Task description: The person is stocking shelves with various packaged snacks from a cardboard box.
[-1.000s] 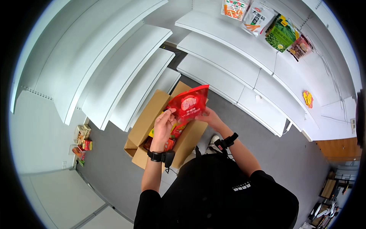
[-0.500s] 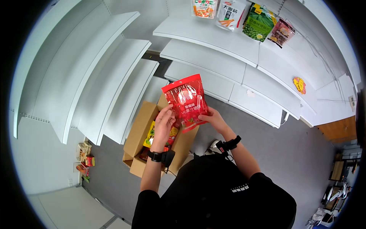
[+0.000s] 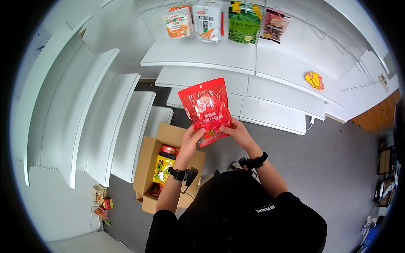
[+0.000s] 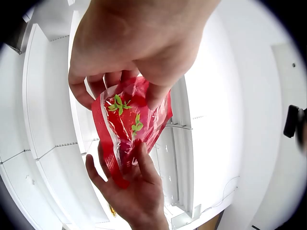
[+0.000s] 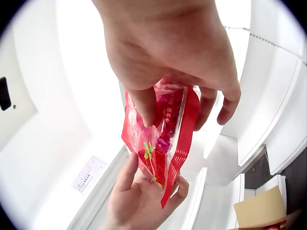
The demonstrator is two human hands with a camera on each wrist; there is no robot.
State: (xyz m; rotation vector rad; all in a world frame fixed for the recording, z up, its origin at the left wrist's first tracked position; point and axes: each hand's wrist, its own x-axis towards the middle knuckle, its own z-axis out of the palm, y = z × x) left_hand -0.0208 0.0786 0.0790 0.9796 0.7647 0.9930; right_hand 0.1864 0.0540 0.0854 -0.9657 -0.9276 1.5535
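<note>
Holding red bag [image 3: 205, 106] upright, left hand [image 3: 195, 136] and right hand [image 3: 236, 131] fingers pinching lower corners; printed front toward person, likely for reading.

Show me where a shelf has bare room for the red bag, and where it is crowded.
Bare: the white shelf just under the four hanging snack bags, the lower shelves behind the red bag, and the long shelves at left. Crowded: the cardboard box, full of packets, and the hanging row itself.
</note>
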